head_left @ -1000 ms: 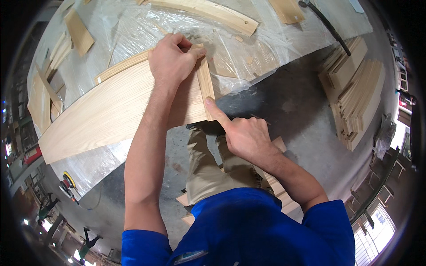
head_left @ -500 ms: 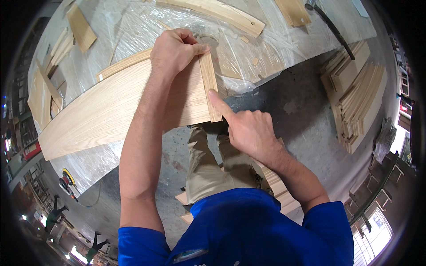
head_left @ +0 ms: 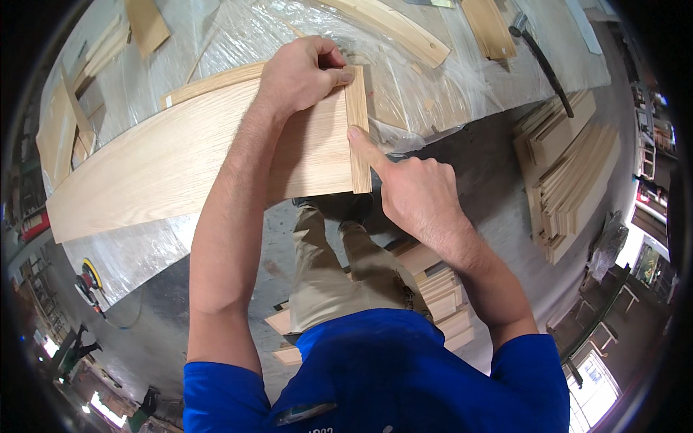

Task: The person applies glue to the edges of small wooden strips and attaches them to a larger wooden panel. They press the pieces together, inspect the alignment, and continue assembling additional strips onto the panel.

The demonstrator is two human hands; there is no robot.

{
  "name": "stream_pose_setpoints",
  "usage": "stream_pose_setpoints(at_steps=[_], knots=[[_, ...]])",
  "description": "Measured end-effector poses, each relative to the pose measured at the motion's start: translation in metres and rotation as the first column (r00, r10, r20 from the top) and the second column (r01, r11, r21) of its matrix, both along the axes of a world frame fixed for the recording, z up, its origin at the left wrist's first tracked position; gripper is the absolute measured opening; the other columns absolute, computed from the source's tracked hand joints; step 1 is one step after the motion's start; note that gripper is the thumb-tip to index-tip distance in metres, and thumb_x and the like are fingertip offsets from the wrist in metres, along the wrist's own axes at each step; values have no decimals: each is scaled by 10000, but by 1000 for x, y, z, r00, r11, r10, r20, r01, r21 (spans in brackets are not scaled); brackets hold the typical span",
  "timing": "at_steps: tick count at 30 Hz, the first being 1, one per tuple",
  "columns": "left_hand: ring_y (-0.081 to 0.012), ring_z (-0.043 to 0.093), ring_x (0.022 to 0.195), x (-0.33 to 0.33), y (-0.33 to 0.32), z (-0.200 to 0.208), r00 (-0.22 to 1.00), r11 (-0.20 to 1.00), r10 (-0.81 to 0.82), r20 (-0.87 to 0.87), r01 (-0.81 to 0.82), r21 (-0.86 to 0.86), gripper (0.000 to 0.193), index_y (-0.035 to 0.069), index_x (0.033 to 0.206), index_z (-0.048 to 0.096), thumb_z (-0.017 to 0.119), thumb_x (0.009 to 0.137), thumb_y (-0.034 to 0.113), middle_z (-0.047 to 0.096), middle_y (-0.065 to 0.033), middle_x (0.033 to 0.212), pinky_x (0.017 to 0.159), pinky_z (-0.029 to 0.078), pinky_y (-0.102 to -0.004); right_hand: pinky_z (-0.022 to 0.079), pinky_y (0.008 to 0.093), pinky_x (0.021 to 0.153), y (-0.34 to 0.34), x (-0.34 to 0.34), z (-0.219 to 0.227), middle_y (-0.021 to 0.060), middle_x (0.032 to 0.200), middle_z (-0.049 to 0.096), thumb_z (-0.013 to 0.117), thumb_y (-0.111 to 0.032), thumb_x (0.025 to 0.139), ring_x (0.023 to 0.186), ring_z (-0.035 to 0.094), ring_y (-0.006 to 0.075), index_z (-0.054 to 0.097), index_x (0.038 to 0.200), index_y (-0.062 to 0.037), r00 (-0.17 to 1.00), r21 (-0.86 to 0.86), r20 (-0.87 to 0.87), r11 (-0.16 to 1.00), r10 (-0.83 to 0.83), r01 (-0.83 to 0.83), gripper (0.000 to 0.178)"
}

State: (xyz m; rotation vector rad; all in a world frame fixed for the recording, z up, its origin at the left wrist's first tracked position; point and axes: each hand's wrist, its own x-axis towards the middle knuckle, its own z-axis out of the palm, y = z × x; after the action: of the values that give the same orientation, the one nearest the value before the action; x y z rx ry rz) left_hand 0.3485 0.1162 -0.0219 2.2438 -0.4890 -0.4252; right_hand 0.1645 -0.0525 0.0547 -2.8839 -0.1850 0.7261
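A long, pale wooden board (head_left: 159,173) lies flat over the wrapped worktable, its right end jutting past the near edge. Against that end runs a narrow wooden strip (head_left: 357,108), set crosswise. At the strip's far end, my left hand (head_left: 299,76) is closed, thumb pressing on top and fingers curled over the far side, their tips hidden. Lower down, my right hand (head_left: 419,191) has one digit stretched onto the strip's face. Its other fingers curl under, out of sight. A second long strip (head_left: 209,85) lies along the board's far edge.
Clear plastic film covers the table (head_left: 253,29). A hammer (head_left: 545,65) lies at the far right, near loose wood pieces (head_left: 491,29). An orbital sander (head_left: 90,285) sits at the left corner. Stacked boards (head_left: 570,187) stand on the floor at right; more wood (head_left: 440,296) lies behind my legs.
The whole view has shifted slightly, so the board and both hands appear a little higher and the strip further right. Both hands keep their places on the strip.
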Motion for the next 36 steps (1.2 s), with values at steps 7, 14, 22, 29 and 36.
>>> stream_pose_setpoints(at_steps=[7, 14, 22, 29, 36], knots=[[-199, 775, 859, -5, -10, 10, 997, 993, 76, -22, -74, 97, 192, 155, 949, 836, 855, 840, 312, 815, -16, 884, 810, 620, -387, 639, 560, 723, 9, 3, -1, 176, 750, 750, 627, -95, 936, 712, 770, 398, 306, 1714, -361, 999, -36, -34, 999, -28, 27, 882], [-223, 751, 914, -13, 7, 2, 987, 1000, -11, 163, 15, -20, 266, 75, 1000, 805, 892, 843, 271, 778, -57, 973, 856, 600, -380, 614, 495, 734, -9, 17, -10, 192, 812, 765, 673, -178, 951, 763, 774, 410, 710, 1399, -156, 921, 373, 181, 891, -344, 259, 451], [-268, 735, 914, 4, 18, -8, 975, 978, -173, 137, 187, -96, 350, 56, 1043, 773, 898, 784, 254, 763, -101, 961, 845, 581, -411, 551, 307, 713, -9, 55, -56, 85, 855, 767, 870, -231, 892, 784, 683, 121, 758, 1073, 60, 778, 669, -150, 517, -610, 534, 361], [-276, 727, 860, 4, 17, 5, 988, 988, -154, -8, 154, -2, 433, 21, 1041, 743, 869, 709, 268, 763, -128, 914, 814, 582, -415, 517, 306, 621, -2, 67, -53, 49, 764, 729, 869, -159, 847, 690, 646, 109, 774, 955, 62, 779, 605, -187, 555, -599, 571, 264], [-256, 703, 828, 6, 9, 9, 987, 989, -147, -61, 145, -41, 356, 14, 960, 709, 879, 751, 245, 737, -113, 867, 785, 561, -407, 549, 318, 629, -5, 72, -52, 99, 786, 765, 869, -136, 829, 697, 695, 135, 791, 953, 68, 757, 631, -207, 507, -620, 587, 251]])
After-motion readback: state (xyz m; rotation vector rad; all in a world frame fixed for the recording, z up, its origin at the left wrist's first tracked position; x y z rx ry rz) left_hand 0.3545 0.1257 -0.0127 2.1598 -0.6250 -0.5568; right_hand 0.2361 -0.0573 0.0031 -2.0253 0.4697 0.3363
